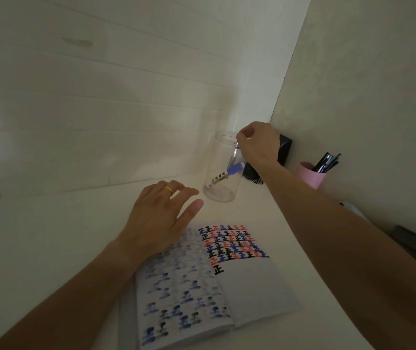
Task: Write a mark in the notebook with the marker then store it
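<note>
With the marker [223, 176] already lying tilted inside the clear jar [223, 168], storing is finishing: the right hand [258, 145] is pinching the jar rim, the left hand [161, 218] is resting spread and empty on the open notebook [227, 281], so withdrawal likely follows.

Setting: a desk corner in a home or small study. Evidence: a plain white desktop [50, 236] set against white panelled walls [101, 84]; a pink cup [309, 176] holding pens [327, 162] near the right wall; an open notebook [227, 286] filled with coloured tally marks; a clear storage jar [223, 170].
</note>
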The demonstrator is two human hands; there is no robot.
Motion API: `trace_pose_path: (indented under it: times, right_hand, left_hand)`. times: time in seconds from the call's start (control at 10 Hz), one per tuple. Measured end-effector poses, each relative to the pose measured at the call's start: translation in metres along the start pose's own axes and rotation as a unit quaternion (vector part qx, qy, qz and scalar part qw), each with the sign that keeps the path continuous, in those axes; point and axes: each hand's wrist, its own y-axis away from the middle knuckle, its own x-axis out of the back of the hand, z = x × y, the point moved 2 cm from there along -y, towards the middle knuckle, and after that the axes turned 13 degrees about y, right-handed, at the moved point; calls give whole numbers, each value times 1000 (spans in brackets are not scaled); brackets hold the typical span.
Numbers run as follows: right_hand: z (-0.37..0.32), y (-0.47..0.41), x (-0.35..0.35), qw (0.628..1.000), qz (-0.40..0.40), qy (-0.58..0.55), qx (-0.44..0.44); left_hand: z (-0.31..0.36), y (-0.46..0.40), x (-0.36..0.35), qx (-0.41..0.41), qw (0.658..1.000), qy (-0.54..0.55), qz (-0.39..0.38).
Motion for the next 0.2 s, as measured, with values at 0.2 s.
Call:
trace_pose_path:
  times: [0.2]
  right_hand:
    - [7,44,37,999,5,-6,44]
  left_hand:
    - [-1,1,8,-12,1000,-13,15]
